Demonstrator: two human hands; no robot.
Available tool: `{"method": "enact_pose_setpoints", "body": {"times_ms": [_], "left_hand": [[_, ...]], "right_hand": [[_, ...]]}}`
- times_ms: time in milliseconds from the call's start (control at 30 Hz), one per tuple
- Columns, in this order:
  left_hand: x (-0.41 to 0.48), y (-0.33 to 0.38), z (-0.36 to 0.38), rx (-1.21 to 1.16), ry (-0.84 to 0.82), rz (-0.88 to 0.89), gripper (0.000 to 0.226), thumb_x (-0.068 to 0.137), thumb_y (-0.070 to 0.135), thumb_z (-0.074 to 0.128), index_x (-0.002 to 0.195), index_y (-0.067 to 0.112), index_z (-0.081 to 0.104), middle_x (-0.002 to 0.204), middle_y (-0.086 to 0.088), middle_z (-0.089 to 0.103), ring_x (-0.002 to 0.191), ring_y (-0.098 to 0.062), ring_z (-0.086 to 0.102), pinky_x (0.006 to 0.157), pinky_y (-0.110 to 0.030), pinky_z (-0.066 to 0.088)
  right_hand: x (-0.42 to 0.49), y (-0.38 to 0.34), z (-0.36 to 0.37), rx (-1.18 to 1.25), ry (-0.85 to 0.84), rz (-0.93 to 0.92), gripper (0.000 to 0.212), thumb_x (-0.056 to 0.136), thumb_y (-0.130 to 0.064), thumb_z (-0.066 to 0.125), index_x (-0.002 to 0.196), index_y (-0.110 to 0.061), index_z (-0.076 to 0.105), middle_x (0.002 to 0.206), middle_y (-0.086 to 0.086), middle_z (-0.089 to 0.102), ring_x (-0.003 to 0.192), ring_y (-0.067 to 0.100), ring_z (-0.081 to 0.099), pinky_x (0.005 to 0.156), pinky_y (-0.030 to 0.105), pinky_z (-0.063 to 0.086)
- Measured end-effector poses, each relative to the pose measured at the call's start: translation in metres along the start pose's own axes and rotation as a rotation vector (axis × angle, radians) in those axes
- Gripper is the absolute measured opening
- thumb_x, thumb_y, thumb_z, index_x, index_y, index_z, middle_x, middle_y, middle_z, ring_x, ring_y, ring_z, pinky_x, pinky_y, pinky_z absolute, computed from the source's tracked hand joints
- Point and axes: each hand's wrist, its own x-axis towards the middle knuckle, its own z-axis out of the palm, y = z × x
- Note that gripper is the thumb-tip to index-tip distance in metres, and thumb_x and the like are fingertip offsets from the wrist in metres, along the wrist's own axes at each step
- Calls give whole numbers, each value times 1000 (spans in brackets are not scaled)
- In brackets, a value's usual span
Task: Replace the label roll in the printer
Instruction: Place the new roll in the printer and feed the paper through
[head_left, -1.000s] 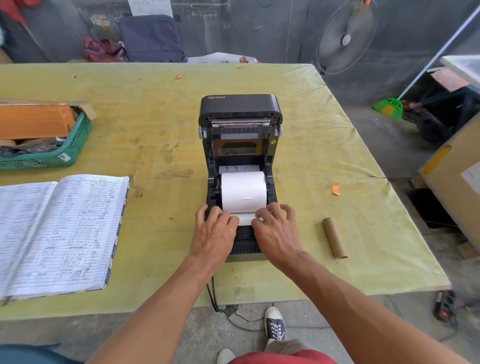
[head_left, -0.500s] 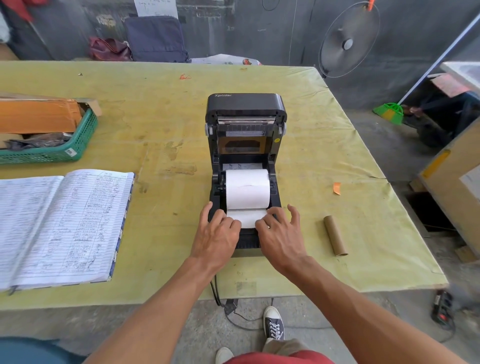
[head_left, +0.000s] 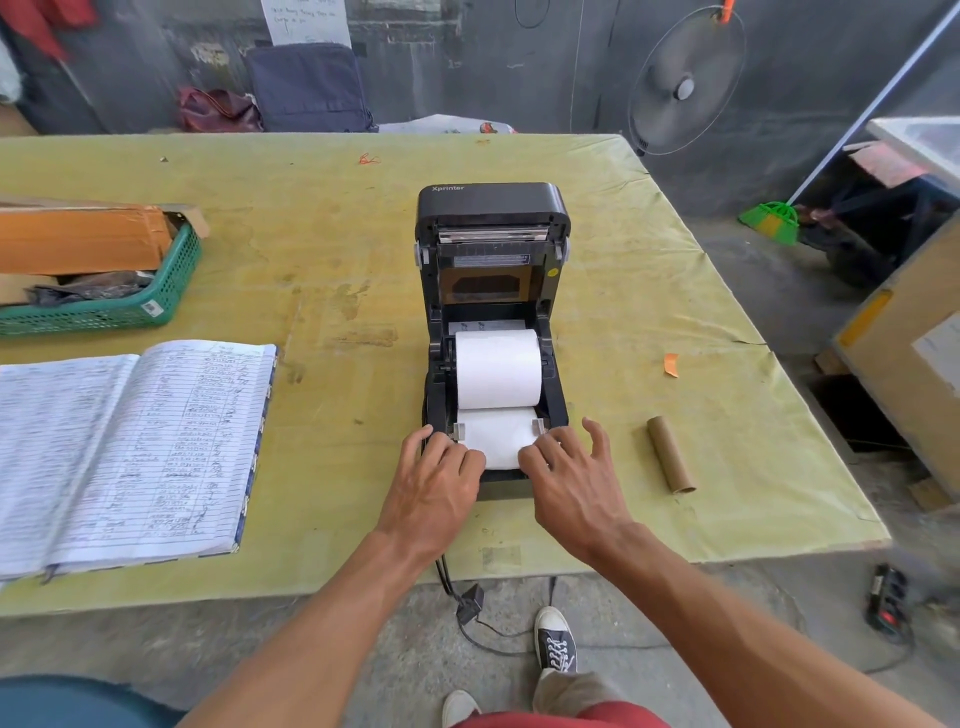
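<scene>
A black label printer (head_left: 493, 208) stands on the yellow-green table with its lid raised upright. A full white label roll (head_left: 497, 368) lies in its bay, and a loose strip of labels (head_left: 498, 436) runs forward over the front between two grey guides. My left hand (head_left: 436, 488) presses its fingertips on the strip's left edge. My right hand (head_left: 574, 480) presses on the strip's right edge with fingers spread. An empty brown cardboard core (head_left: 670, 453) lies on the table to the right of the printer.
An open handwritten ledger (head_left: 130, 452) lies at the left. A green basket (head_left: 171, 291) with a cardboard box sits at the back left. An orange scrap (head_left: 671, 364) lies right of the printer. The printer's cable (head_left: 457, 592) hangs off the near table edge.
More of the label strip now shows in front of the roll. Both hands have slid slightly toward me along the strip, and the grey guides are uncovered.
</scene>
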Motion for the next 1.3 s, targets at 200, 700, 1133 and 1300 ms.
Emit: {"method": "enact_pose_setpoints", "body": {"times_ms": [200,700,1133,1300], "left_hand": [[-23,-1,6,-74,-5,115,13,86,2,68,85,13,63,74,-2,61,76,-24,54,88,-44,48],[-31,3,0,-142,-82,50,23,77,1,68,96,11,61,90,-5,55,82,-21,49,76,-34,46],[-42,26,0,-140,-201,-22,10,95,10,52,86,6,52,139,-34,48,130,-42,47,105,-47,45],[-45,30,2,-168,-231,-53,8,99,16,49,94,11,53,149,-26,40,139,-38,37,109,-48,39]], "right_hand": [[-23,-3,7,57,0,-33,19,73,-2,66,91,-10,65,91,8,65,93,32,62,99,61,44],[-34,17,6,155,126,-243,18,77,-3,65,91,-12,58,100,7,66,93,30,59,89,49,48],[-40,35,19,242,-25,-180,14,85,-10,73,95,-13,63,126,18,63,118,40,57,88,49,51],[-42,33,16,253,-105,-180,11,98,-15,57,108,-13,60,147,20,48,138,37,38,100,52,43]]}}
